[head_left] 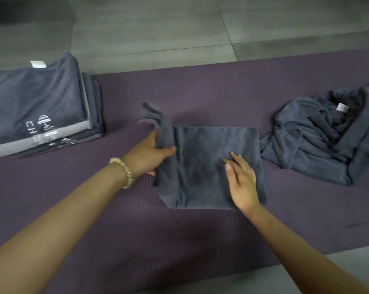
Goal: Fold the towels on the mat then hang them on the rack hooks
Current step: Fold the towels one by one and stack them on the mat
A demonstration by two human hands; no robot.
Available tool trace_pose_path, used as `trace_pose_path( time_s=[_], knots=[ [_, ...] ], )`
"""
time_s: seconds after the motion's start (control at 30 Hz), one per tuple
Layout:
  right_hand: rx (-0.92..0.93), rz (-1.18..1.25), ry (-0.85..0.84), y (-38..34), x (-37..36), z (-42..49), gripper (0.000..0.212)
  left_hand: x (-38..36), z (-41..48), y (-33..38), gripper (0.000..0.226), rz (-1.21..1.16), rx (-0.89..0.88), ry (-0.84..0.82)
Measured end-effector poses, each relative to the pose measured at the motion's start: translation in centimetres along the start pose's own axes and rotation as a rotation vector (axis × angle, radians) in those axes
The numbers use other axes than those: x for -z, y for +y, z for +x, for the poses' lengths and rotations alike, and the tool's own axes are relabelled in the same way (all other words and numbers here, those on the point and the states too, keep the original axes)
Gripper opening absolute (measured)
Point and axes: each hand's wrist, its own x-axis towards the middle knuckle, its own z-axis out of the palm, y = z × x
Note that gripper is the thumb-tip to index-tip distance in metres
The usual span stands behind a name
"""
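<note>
A dark grey towel [207, 149], folded to a rough square, lies in the middle of the purple mat [137, 219]. My left hand [151, 154] grips the towel's left edge and lifts a bunched flap of it off the mat; that flap is blurred. Flat on the towel's right half rests my right hand [242, 183], fingers straight and pressing it down. No rack or hooks are in view.
A stack of folded dark grey towels [37, 107] with white lettering sits at the mat's left end. A crumpled heap of unfolded grey towels [323, 136] lies at the right. Grey tiled floor [158, 28] lies beyond the mat.
</note>
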Motion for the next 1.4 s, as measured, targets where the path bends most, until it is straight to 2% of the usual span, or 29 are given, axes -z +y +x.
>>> trace_pose_path(
  time_s=[0.07,0.1,0.17,0.2,0.27,0.3,0.37,0.47,0.63,0.73,0.83,0.9,0.97,1.07,1.13,1.2,1.27,1.33,1.4],
  knots=[
    [-0.218,0.555,0.049,-1.6,1.2,0.7,0.052,-3.0,-0.2,1.6,0.034,-0.003,-0.079,-0.101],
    [-0.341,0.765,0.024,-1.9,1.9,1.1,0.055,-4.2,0.0,1.8,0.033,-0.045,-0.084,-0.146],
    [-0.551,0.945,-0.068,-1.9,3.3,1.6,0.061,-5.9,0.2,1.3,0.034,-0.047,-0.152,-0.135],
    [-0.618,0.946,-0.121,-1.5,3.8,1.8,0.061,-6.3,0.4,0.5,0.038,0.073,-0.218,-0.073],
    [-0.675,0.873,-0.187,-1.3,4.3,2.0,0.053,-6.5,1.6,-2.5,0.053,0.523,-0.333,0.092],
    [-0.661,0.821,-0.18,-1.4,4.1,2.0,0.046,-6.7,2.1,-4.1,0.062,0.713,-0.381,0.123],
    [-0.55,0.66,-0.071,-2.0,3.2,2.1,0.036,-7.2,2.7,-6.9,0.077,0.912,-0.39,0.076],
    [-0.306,0.355,0.051,-2.4,1.3,1.8,0.031,-8.4,3.3,-9.1,0.082,1.002,-0.409,0.103],
    [-0.056,0.202,0.204,-2.6,2.5,0.5,0.027,-9.6,3.5,-9.0,0.077,0.968,-0.443,0.139],
    [-0.083,0.189,0.291,-0.2,4.1,0.2,0.026,-11.1,3.8,-8.6,0.069,0.996,-0.497,0.099],
    [-0.181,0.235,0.253,2.2,4.7,0.4,0.019,-12.4,4.1,-8.8,0.066,1.048,-0.52,0.103],
    [-0.218,0.264,0.227,3.0,4.6,0.6,0.015,-12.6,4.3,-8.9,0.068,0.984,-0.507,0.158],
    [-0.263,0.313,0.255,3.1,4.3,0.6,0.015,-12.5,4.3,-8.4,0.075,0.825,-0.406,0.208],
    [-0.331,0.383,0.309,3.1,4.0,0.5,0.022,-11.8,5.2,-6.8,0.089,0.471,-0.178,0.324],
    [-0.345,0.402,0.301,3.1,4.0,0.5,0.024,-10.5,6.6,-5.4,0.085,0.237,-0.076,0.387],
    [-0.359,0.411,0.271,3.2,4.2,0.5,0.025,-9.0,7.8,-4.3,0.064,0.154,-0.053,0.318],
    [-0.373,0.406,0.253,3.2,4.4,0.6,0.026,-7.6,9.0,-3.5,0.051,0.216,-0.022,0.232],
    [-0.401,0.405,0.236,3.0,4.5,0.5,0.028,-6.8,9.8,-2.3,0.057,0.097,0.106,0.119],
    [-0.434,0.42,0.231,2.6,4.6,0.4,0.028,-7.0,10.0,-0.7,0.068,-0.163,0.268,-0.099]
  ],
)
